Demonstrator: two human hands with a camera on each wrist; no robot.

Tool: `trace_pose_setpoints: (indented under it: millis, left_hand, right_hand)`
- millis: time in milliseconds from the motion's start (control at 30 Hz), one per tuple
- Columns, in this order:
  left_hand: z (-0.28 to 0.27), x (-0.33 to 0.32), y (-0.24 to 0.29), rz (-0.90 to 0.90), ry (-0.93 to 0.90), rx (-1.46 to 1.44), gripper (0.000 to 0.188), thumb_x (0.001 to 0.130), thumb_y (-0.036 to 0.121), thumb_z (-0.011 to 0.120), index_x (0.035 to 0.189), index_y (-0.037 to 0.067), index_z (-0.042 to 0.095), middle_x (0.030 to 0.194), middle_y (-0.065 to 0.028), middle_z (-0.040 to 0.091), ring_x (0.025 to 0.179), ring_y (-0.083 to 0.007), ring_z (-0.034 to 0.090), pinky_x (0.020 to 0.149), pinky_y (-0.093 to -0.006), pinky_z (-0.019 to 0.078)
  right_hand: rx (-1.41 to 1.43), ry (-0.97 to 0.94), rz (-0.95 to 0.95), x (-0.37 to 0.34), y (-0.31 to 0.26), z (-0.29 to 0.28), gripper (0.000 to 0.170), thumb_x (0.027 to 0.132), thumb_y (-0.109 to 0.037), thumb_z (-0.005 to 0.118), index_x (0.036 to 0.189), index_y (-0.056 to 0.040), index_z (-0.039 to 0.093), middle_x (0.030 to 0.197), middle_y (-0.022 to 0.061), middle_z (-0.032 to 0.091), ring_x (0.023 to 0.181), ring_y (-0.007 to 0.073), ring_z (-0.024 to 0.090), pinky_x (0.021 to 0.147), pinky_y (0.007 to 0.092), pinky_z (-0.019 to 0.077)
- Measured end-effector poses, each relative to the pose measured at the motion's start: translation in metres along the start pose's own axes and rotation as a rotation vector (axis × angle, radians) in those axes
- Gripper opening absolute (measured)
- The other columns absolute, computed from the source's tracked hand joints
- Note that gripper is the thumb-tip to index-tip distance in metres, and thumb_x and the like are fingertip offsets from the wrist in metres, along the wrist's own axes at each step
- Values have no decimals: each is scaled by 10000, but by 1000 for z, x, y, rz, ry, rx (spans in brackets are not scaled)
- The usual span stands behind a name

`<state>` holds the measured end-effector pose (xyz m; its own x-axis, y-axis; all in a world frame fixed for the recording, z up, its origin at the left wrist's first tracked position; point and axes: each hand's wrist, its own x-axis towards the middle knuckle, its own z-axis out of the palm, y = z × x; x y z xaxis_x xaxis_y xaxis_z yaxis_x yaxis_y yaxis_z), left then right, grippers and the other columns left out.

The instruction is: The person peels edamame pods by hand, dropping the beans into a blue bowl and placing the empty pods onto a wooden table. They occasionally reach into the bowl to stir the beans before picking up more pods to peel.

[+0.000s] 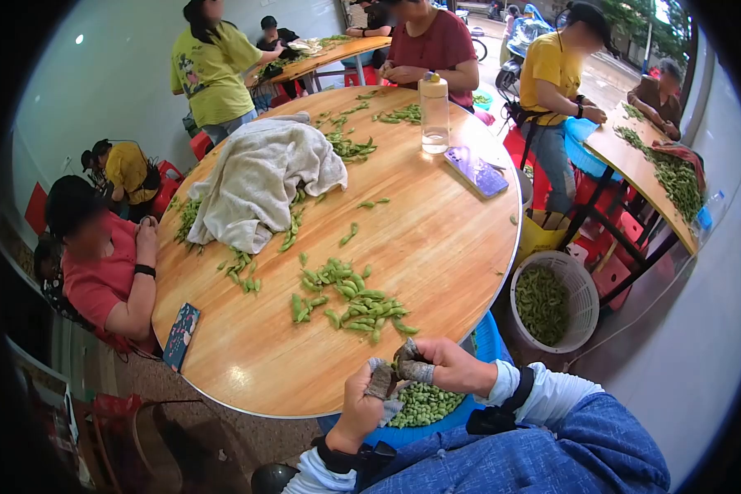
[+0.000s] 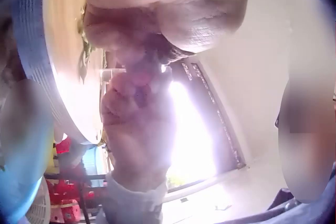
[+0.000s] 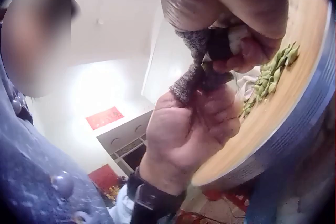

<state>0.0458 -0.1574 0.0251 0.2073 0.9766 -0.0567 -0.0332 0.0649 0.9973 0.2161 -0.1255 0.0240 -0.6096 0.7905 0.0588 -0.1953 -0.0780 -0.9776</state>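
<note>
held pod: though the fingers mostly hide it, a green pod (image 1: 394, 363) appears to sit between both hands, near the table's rim.
left fingers: the left hand (image 1: 361, 407) is curled in, a pinch with almost no gap, apparently on the pod.
right fingers: the right hand (image 1: 461, 369) pinches from 3 o'clock, nearly closed, apparently on its other end.
handling: judged light, with a bendy skin and soft beans that would bruise; best taken at tip and seam, pressed gently.
finger covers: grey cloth (image 1: 380, 379), likely helps against slipping.
blue basin: shelled beans (image 1: 424, 405) in the blue basin (image 1: 490, 336), 5 o'clock of the pinch.
loose pods: pile (image 1: 369, 308) on the table (image 1: 280, 362), 11 o'clock.
obstruction: table rim beside the hands; bottle (image 1: 435, 115) and phone (image 1: 476, 171) well apart, 12 to 1 o'clock.
</note>
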Motion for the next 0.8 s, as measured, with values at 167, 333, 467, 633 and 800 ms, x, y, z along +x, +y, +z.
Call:
trace_pose_setpoints:
  millis: [167,333,467,633,800]
  left_hand:
    - [8,5,-1,163,130,152,163,870,189,501,860,27,500,654,-15,521,560,-67,474,506,-185,373]
    - [-7,3,4,-33,-10,-110,115,864,146,505,870,36,539,640,6,498,525,-60,419,469,-187,318]
    - [-8,8,-7,-195,-73,-301,104,823,61,500,908,3,517,707,-15,522,560,-53,439,475,-189,338]
    - [-1,-1,-14,-331,-184,-389,222,751,-65,460,954,-1,522,749,-25,540,580,-44,435,491,-175,328]
    - [8,-9,-16,39,-402,271,293,742,-35,511,1025,25,553,788,-61,586,656,-112,533,577,-225,426]
  right_hand:
    - [-427,90,-136,0,-10,-4,146,815,-123,561,813,8,497,698,150,509,668,182,505,610,322,413]
    - [-528,13,-227,-5,-27,-1,97,770,-66,556,822,2,510,764,197,542,734,357,533,630,365,418]
    - [-631,-16,-237,-10,-24,-3,129,711,14,535,837,3,514,760,193,537,752,376,525,654,384,425]
    - [-650,-73,-128,-22,-28,-4,179,680,-22,538,859,-22,539,775,203,552,754,376,542,651,396,432]
    - [-815,-61,-65,-51,-46,-27,131,713,-87,569,831,-40,540,742,175,550,699,325,558,607,382,442]
